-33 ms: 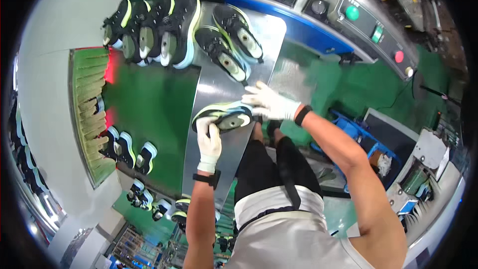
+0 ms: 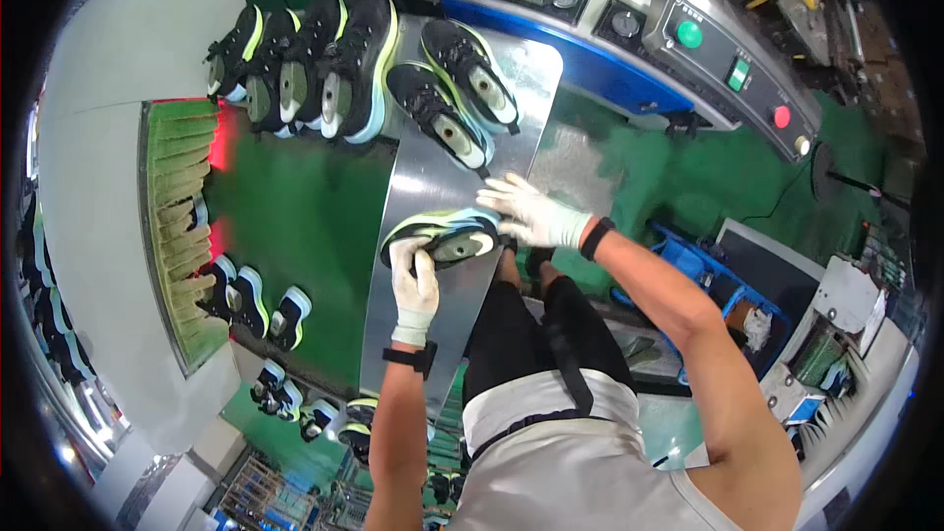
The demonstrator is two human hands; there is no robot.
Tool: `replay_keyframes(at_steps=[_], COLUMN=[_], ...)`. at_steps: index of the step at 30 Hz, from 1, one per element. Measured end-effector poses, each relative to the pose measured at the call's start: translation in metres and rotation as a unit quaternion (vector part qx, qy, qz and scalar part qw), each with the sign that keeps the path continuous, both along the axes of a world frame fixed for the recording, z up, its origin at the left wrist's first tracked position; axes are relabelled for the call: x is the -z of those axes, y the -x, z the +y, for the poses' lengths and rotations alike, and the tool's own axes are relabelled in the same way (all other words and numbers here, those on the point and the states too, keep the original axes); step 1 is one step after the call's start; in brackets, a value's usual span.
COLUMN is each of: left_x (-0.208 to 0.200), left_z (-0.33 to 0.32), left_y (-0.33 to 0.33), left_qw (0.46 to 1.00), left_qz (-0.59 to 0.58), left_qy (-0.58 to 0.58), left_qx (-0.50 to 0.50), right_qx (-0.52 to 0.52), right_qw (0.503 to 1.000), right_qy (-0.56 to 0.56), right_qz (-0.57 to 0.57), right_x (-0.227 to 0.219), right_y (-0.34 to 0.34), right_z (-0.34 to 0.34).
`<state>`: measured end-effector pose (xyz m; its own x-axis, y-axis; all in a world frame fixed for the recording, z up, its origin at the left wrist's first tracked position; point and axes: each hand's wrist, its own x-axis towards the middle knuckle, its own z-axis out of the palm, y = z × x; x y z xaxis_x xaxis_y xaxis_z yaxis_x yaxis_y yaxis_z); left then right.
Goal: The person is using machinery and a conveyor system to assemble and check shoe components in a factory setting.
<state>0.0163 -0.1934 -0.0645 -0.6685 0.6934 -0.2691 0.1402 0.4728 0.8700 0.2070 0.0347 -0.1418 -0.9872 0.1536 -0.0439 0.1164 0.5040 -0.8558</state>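
A black sneaker (image 2: 440,224) with a pale green and light blue sole lies tilted on the metal table (image 2: 418,172). A grey-green last with a hole in it fills its opening. My left hand (image 2: 413,280), in a white glove, grips the sneaker's front part with thumb and fingers. At the heel end is my right hand (image 2: 536,214), also gloved, its fingers stretched and apart. Some of its fingertips are close to the heel; whether they touch it I cannot tell. Beyond stand two similar sneakers, a nearer one (image 2: 428,98) and a farther one (image 2: 460,47), with lasts inside.
Several more sneakers (image 2: 359,49) line the table's far left. On the left, a machine opening (image 2: 182,236) has hanging strips and a red glow, with sneakers beside it. A control panel (image 2: 733,64) with coloured buttons spans the far right. Blue crates (image 2: 688,256) stand at right.
The whole view has shifted very slightly. Both hands and the sneaker keep nearly the same place and pose.
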Motion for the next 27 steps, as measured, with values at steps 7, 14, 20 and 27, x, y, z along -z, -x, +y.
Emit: replay_keyframes(at_steps=[7,14,20,27], left_x=[-0.004,-0.034,-0.177,-0.316], left_z=[0.013,0.019,0.105,0.327], left_y=[-0.003,0.005,-0.021,-0.107], left_qw=[0.990,0.987,0.949,0.793], left_qz=[0.134,0.149,0.180,0.200], left_qy=[-0.044,-0.017,-0.111,-0.285], left_qx=[0.026,0.061,0.232,0.499], right_qx=[0.273,0.119,0.119,0.393], right_qw=[0.960,0.981,0.990,0.913], right_qy=[-0.004,0.025,-0.049,0.099], right_qz=[-0.057,-0.148,-0.052,-0.054], right_x=[-0.014,-0.087,-0.265,-0.330], right_y=[0.008,0.005,-0.008,-0.116], right_z=[-0.098,-0.041,0.000,0.095])
